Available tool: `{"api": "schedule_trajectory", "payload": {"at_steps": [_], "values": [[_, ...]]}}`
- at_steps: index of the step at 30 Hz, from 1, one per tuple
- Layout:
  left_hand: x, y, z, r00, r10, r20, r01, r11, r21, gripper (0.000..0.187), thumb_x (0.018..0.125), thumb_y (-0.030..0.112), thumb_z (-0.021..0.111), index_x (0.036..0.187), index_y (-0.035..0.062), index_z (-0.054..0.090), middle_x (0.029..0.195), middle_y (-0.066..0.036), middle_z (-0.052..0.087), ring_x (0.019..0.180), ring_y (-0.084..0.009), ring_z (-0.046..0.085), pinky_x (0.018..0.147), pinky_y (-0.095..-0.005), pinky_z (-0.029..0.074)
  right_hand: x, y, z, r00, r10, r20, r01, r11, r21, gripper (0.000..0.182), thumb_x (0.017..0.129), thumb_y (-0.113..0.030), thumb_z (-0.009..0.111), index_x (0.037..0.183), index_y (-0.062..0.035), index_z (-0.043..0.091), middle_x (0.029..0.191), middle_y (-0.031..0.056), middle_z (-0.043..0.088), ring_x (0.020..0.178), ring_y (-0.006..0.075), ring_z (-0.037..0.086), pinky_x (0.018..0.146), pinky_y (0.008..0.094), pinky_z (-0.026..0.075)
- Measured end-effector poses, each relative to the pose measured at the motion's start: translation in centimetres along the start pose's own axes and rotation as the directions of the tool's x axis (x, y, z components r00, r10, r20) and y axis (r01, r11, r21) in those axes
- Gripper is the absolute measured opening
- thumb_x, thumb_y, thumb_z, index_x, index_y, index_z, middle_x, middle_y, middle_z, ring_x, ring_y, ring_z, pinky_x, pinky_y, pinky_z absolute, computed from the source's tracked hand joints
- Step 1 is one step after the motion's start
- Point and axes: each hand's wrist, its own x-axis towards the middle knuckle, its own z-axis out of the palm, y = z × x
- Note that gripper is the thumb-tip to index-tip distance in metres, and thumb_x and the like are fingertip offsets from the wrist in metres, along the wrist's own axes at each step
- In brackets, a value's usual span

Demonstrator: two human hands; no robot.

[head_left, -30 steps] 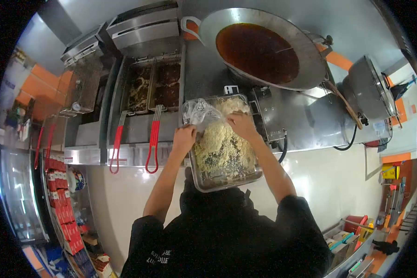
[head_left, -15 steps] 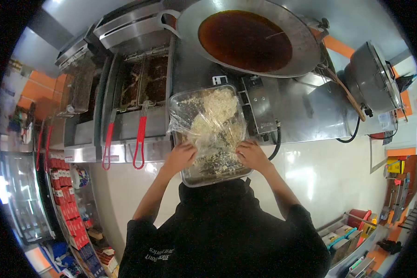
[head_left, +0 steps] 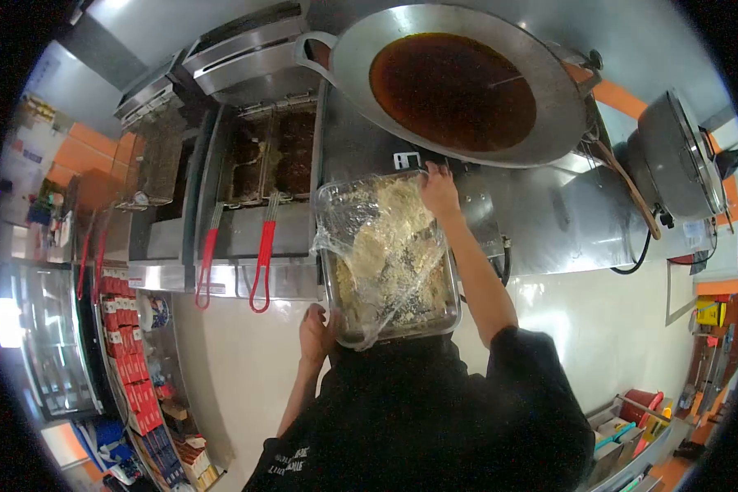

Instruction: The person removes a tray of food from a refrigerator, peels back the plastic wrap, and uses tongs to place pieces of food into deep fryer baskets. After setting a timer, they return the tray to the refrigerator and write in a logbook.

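A clear tray (head_left: 430, 326) of pale crumbs (head_left: 436, 279) is seen at the centre, mostly covered by plastic film (head_left: 334, 238). The right hand (head_left: 439, 193) is placed at its one-o'clock corner, the left hand (head_left: 313, 334) at eight o'clock; whether anything is grasped by either grip cannot be told.

**Several blind spots, some text unreadable**

Right hand (head_left: 439, 193) covers the upper right corner of the tray (head_left: 425, 327); fingertip grip unclear. Left hand (head_left: 315, 332): contact with tray wall can't be told. Glare on plastic wrap (head_left: 359, 220) masks some crumbs (head_left: 428, 283). Dark liquid (head_left: 455, 92) hides wok (head_left: 559, 94) bottom. Shirt (head_left: 459, 418) cut off by bottom edge, its lettering (head_left: 289, 461) illegible.
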Motion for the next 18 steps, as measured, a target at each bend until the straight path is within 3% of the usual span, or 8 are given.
{"api": "schedule_trajectory", "payload": {"at_steps": [1, 2, 5, 8, 9, 12, 16, 18], "values": [[-0.1, -1.7, 1.6, 0.999, -0.015, -0.051, 0.012, 0.998, -0.058, 0.033, 0.078, 0.029, 0.063, 0.086, -0.0007, 0.05, 0.073, -0.021, 0.056, 0.065, -0.0348, 0.056, 0.057, -0.0422, 0.045, 0.1, 0.2, 1.3, 0.998, 0.01, 0.055, -0.01, 1.0, -0.004, 0.023, 0.083, -0.022, 0.048, 0.092, -0.0039, 0.059, 0.095, 0.0228, 0.058, 0.081, 0.036, 0.059, 0.07, 0.045, 0.049], [-0.3, -3.2, 3.2, 0.983, 0.092, -0.159, -0.127, 0.967, -0.221, 0.028, 0.078, 0.026, 0.063, 0.082, 0.0002, 0.051, 0.066, -0.02, 0.055, 0.059, -0.0315, 0.056, 0.053, -0.0397, 0.044, -0.2, 0.5, 2.2, 0.993, 0.021, 0.114, -0.02, 1.0, -0.01, 0.025, 0.084, -0.022, 0.047, 0.095, -0.0038, 0.059, 0.095, 0.0227, 0.059, 0.081, 0.0364, 0.059, 0.07, 0.045, 0.05], [-1.3, -0.7, 2.6, 0.972, -0.233, 0.016, 0.221, 0.899, -0.379, 0.025, 0.08, 0.022, 0.061, 0.072, 0.003, 0.048, 0.05, -0.01, 0.047, 0.048, -0.0141, 0.047, 0.045, -0.031, 0.037, 0.2, -0.2, 1.6, 0.95, 0.163, 0.267, -0.17, 0.985, 0.004, 0.026, 0.084, -0.022, 0.046, 0.101, -0.0061, 0.057, 0.088, 0.0211, 0.062, 0.078, 0.0375, 0.06, 0.07, 0.0458, 0.048], [-2.9, -6.1, 3.9, 0.946, -0.25, 0.206, 0.323, 0.774, -0.545, 0.028, 0.082, 0.021, 0.06, 0.069, 0.0039, 0.042, 0.051, -0.006, 0.043, 0.049, -0.009, 0.04, 0.043, -0.0278, 0.033, -1.4, -1.4, -0.1, 0.908, 0.241, 0.344, -0.251, 0.968, -0.016, 0.024, 0.084, -0.021, 0.047, 0.1, -0.0075, 0.058, 0.084, 0.02, 0.063, 0.078, 0.0375, 0.06, 0.071, 0.0456, 0.048], [-3.5, -4.7, 2.0, 0.914, -0.258, 0.313, 0.379, 0.816, -0.435, 0.016, 0.086, 0.016, 0.054, 0.088, 0.0, 0.051, 0.075, -0.006, 0.058, 0.066, -0.0115, 0.056, 0.052, -0.0254, 0.044, -1.6, -1.5, -0.5, 0.901, 0.248, 0.355, -0.255, 0.966, -0.026, 0.023, 0.084, -0.021, 0.047, 0.098, -0.0075, 0.059, 0.084, 0.0198, 0.063, 0.078, 0.0373, 0.06, 0.071, 0.0452, 0.048], [-4.5, -3.5, 2.0, 0.908, -0.266, 0.322, 0.418, 0.609, -0.674, 0.02, 0.088, 0.017, 0.054, 0.077, 0.0056, 0.041, 0.06, 0.0, 0.046, 0.053, -0.006, 0.041, 0.042, -0.0249, 0.032, -0.5, -1.6, -2.1, 0.868, 0.245, 0.432, -0.25, 0.967, -0.047, 0.022, 0.083, -0.023, 0.049, 0.092, -0.0073, 0.061, 0.084, 0.0201, 0.063, 0.079, 0.0371, 0.06, 0.072, 0.0449, 0.049], [-5.0, -3.6, 1.5, 0.892, -0.235, 0.385, 0.438, 0.661, -0.61, 0.013, 0.089, 0.015, 0.052, 0.083, 0.005, 0.045, 0.066, -0.001, 0.051, 0.058, -0.0064, 0.046, 0.047, -0.0234, 0.037, 1.9, -0.8, 0.9, 0.937, 0.265, 0.228, -0.268, 0.963, -0.02, 0.032, 0.079, -0.033, 0.057, 0.092, -0.0042, 0.062, 0.082, 0.0202, 0.063, 0.081, 0.0371, 0.061, 0.073, 0.0437, 0.05], [-5.5, -2.7, 1.2, 0.891, -0.216, 0.399, 0.439, 0.631, -0.639, 0.011, 0.089, 0.014, 0.052, 0.086, 0.0042, 0.047, 0.07, -0.003, 0.054, 0.062, -0.0071, 0.049, 0.051, -0.0226, 0.04, 3.6, -2.0, 1.0, 0.876, 0.339, 0.343, -0.323, 0.941, -0.103, 0.04, 0.078, -0.039, 0.06, 0.095, -0.002, 0.061, 0.092, 0.0211, 0.061, 0.088, 0.0359, 0.059, 0.077, 0.0418, 0.049]]}}
